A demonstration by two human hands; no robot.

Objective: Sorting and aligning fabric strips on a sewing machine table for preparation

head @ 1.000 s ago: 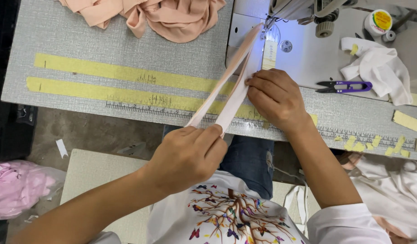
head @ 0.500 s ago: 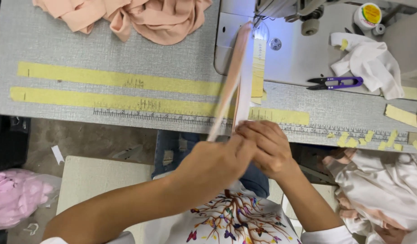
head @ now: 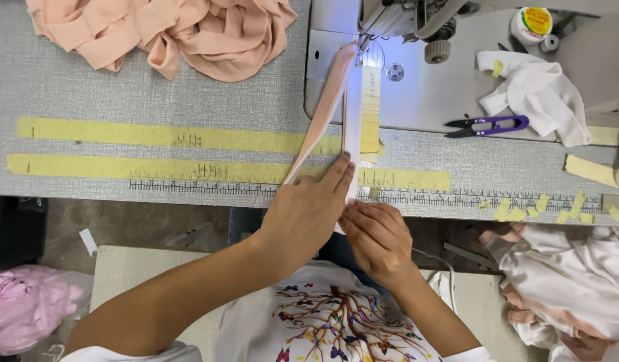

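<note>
I see my left hand (head: 308, 213) lying at the near edge of the grey bench (head: 189, 94), fingers stretched forward and pressed flat on the near end of a narrow peach fabric strip (head: 323, 117); that hand is not closed around anything, it only pins the strip down. My right hand (head: 376, 238) sits just beside it, slightly nearer to me and off the bench edge, its fingers curled in a pinching grip on the near end of a white strip (head: 353, 127) that lies alongside the peach one. From both hands the two strips run away from me, side by side and almost touching, up to the foot of the sewing machine (head: 417, 20), where a small lamp lights them. The peach strip leans to the left of the white one.

Two yellow tape bands (head: 155, 137) cross the bench under the strips, with a printed ruler (head: 209, 186) along the near edge. Purple thread snips (head: 487, 125) lie well to the right on the machine bed, beside a crumpled white cloth (head: 537, 94). A heap of peach fabric (head: 169, 30) rests at the far left.
</note>
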